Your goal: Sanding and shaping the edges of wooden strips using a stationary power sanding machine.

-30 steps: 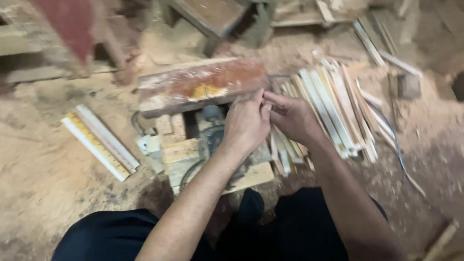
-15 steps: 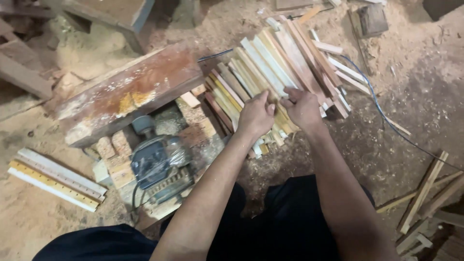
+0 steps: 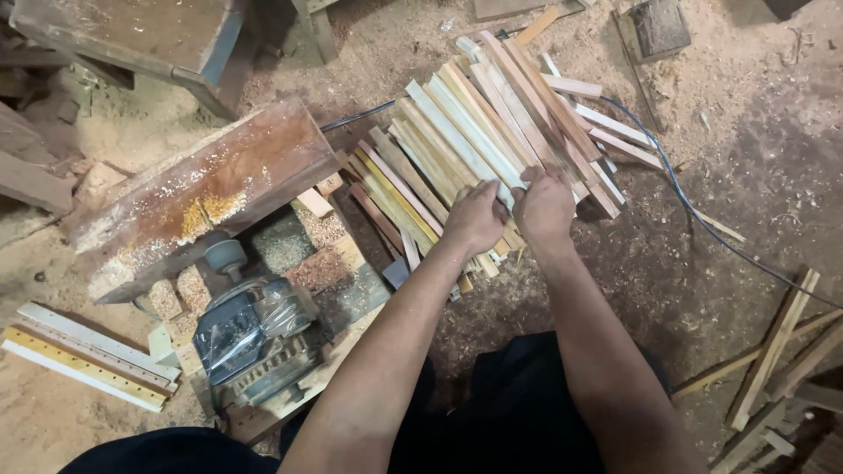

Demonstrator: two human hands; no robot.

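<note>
A pile of thin wooden slats [image 3: 474,132], pale and reddish, lies fanned out on the sawdust floor ahead of me. My left hand [image 3: 474,218] and my right hand [image 3: 544,204] sit side by side on the near end of the pile. Both have their fingers curled around the ends of slats. A reddish wooden board [image 3: 202,189], dusted with sawdust, lies to the left of the slats. Below it sits a grey electric motor [image 3: 246,333] on wooden blocks.
Pale and yellow ruler-like strips [image 3: 88,355] lie at the far left. A blue cable [image 3: 694,215] runs across the floor on the right. Loose wooden sticks [image 3: 777,351] lie at the lower right. A wooden bench [image 3: 149,39] stands at the top left.
The view has swung to the right, from the board and motor toward the slat pile. Both hands have moved from the board's right end onto the near ends of the slats.
</note>
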